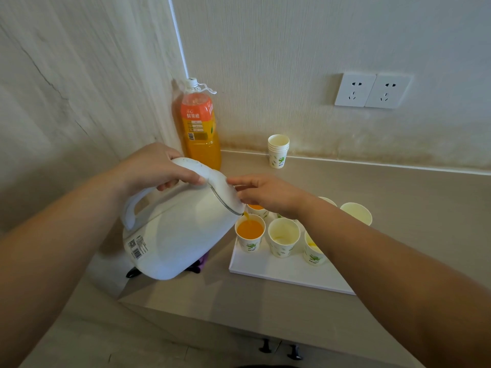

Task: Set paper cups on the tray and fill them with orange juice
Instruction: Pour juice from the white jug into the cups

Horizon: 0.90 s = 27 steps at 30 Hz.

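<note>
A smooth white plastic kettle (180, 235), rounded and matte with a printed barcode label low on its side, is tipped spout-down toward 3 o'clock over a flat, glossy white rectangular tray (287, 272) on a beige stone-look counter (398, 187). A thin stream of orange juice (247, 217) falls from the spout into a paper cup (250, 233) at the tray's 10 o'clock corner. This cup is tapered, with a rolled rim and a green leaf print, and it is nearly full. Just beside it at 3 o'clock stands an empty cup (283, 237), and beyond that a third cup (313, 251) is partly hidden by the right forearm. Behind the filling cup at 12 o'clock, another cup (256, 208) shows juice. The left hand (156, 168) reaches in from 8 o'clock, wrist raised, fingers curled over the top of the kettle's handle and thumb tucked beneath, gripping it. The right hand (268, 193) comes in from 4 o'clock with its forearm across the tray. Its fingers are loosely extended, the tips touching the lid's edge just above the spout. At the counter's 12 o'clock, against the textured wall, stands a nested stack of cups (278, 151). In the corner at 11 o'clock is a tall clear plastic juice bottle (200, 128) with an orange label and white cap.
</note>
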Tool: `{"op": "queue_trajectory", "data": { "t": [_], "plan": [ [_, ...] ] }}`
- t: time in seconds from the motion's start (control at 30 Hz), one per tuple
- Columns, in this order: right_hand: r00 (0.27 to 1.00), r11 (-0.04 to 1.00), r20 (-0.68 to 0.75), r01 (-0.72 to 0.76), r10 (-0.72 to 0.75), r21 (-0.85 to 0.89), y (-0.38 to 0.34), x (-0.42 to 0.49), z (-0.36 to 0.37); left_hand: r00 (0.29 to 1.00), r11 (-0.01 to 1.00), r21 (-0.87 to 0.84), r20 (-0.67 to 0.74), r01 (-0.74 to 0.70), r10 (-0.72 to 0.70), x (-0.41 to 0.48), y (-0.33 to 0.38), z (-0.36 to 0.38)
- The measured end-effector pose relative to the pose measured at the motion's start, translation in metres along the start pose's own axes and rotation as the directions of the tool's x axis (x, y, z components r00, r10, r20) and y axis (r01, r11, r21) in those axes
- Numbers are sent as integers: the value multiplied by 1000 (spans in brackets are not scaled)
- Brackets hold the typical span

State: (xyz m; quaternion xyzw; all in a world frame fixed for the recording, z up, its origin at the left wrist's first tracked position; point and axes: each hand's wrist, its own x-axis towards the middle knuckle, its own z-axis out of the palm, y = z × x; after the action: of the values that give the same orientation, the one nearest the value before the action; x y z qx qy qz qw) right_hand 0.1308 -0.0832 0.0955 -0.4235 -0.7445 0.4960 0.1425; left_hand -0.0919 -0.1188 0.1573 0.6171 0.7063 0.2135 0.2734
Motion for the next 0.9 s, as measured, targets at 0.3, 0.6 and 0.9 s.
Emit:
{"op": "queue_trajectory", "data": {
  "t": [0.3, 0.6, 0.9],
  "plan": [
    [1000, 1000, 12, 1, -1, -11, 1, 1, 1, 1000, 1000, -6, 9, 2, -2, -1, -1, 2],
    [1000, 1000, 1, -3, 3, -12, 3, 2, 3, 1000, 1000, 3, 9, 12, -12, -3, -2, 3],
    [998, 961, 39, 65, -57, -267, 7, -1, 9, 1000, 998, -70, 3, 6, -6, -9, -25, 15]
  ]
}}
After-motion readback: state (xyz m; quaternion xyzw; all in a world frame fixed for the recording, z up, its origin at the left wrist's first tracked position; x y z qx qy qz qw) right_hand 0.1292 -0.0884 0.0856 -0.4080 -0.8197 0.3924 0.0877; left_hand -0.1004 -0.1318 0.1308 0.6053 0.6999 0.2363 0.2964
